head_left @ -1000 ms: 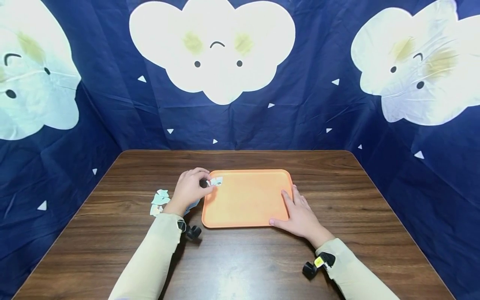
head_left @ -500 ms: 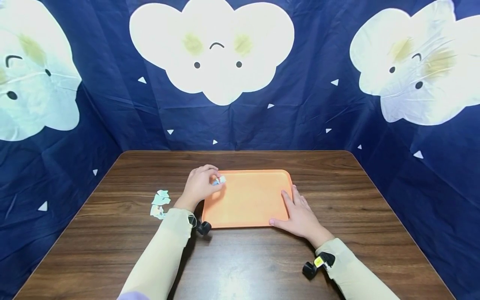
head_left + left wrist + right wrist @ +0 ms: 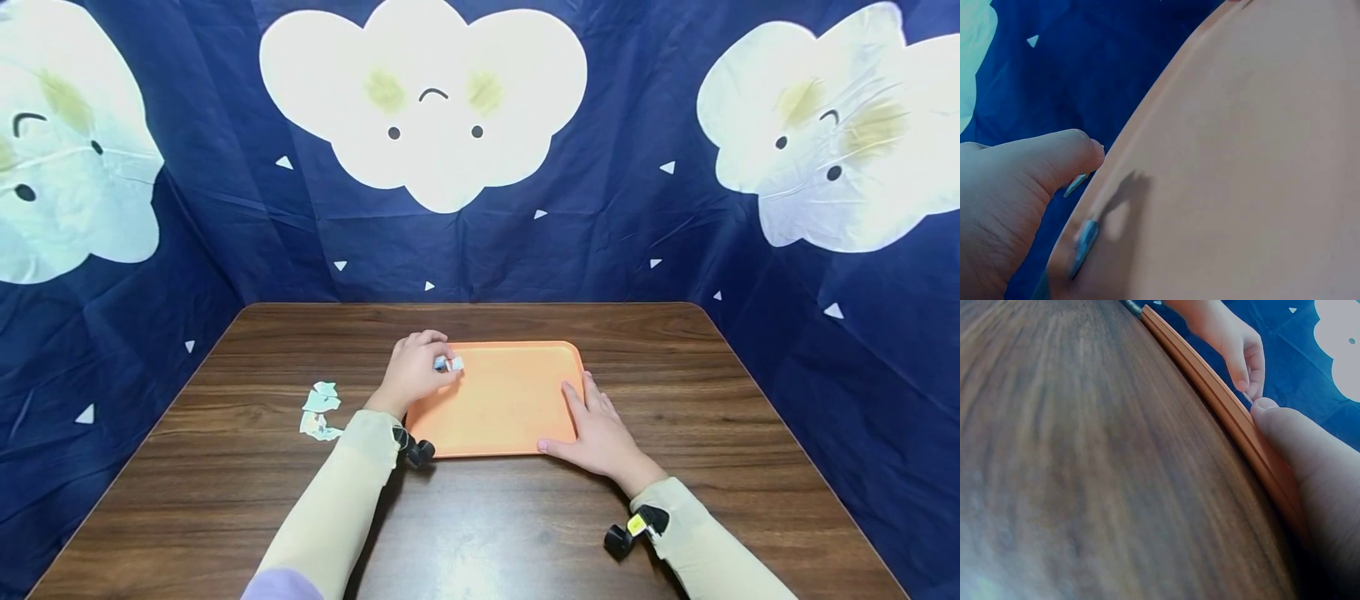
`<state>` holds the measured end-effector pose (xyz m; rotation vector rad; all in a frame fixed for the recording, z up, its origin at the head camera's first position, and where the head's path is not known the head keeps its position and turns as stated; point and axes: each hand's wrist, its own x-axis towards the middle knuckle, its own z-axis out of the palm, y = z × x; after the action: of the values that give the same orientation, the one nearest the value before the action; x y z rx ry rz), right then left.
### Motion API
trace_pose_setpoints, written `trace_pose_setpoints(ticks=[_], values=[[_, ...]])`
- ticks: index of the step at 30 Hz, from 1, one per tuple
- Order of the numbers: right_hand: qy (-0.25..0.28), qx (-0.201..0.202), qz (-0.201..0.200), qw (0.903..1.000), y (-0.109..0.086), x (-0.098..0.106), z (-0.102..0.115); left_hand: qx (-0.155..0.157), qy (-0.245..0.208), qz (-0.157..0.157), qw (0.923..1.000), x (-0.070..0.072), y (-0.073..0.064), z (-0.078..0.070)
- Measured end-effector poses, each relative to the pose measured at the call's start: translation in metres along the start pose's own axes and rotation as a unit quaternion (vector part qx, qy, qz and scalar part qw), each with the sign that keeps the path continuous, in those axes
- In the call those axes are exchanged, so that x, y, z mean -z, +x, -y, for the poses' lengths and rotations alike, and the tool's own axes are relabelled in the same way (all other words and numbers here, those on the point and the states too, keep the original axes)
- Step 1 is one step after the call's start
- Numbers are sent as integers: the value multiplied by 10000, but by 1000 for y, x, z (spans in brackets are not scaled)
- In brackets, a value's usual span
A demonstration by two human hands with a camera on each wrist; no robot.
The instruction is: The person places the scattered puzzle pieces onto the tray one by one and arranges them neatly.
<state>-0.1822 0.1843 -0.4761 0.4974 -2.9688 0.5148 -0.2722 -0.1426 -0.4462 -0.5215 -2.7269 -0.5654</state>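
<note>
In the head view, my left hand [image 3: 414, 373] is over the left part of the orange tray [image 3: 498, 417]. Between its thumb and fingertips it pinches a small whitish piece [image 3: 457, 364], like paper or card. A bluish piece [image 3: 1085, 247] lies on the tray near its edge in the left wrist view, below the thumb. My right hand [image 3: 600, 429] rests at the tray's right side, fingers spread along the edge, thumb at the front rim. To the left, several pale green-blue pieces [image 3: 321, 402] with irregular edges lie on the table.
The tray lies on a dark wood-grain table [image 3: 480, 517]. A navy curtain [image 3: 630, 233] with white clouds surrounds the table's back and sides. Black wrist cameras sit on both sleeves, low over the table.
My left hand has moved right, from the tray's left edge further over it, with the small piece in its fingers. The right hand has stayed at the tray's right side.
</note>
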Motion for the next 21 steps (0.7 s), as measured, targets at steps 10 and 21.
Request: trace_pose_setpoints(ticks=[10, 21], values=[[22, 13, 49, 10000, 1, -5, -3, 81, 68, 325, 9994, -10, 9, 1], [32, 18, 28, 10000, 0, -1, -2, 246, -11, 608, 9978, -13, 9, 5]])
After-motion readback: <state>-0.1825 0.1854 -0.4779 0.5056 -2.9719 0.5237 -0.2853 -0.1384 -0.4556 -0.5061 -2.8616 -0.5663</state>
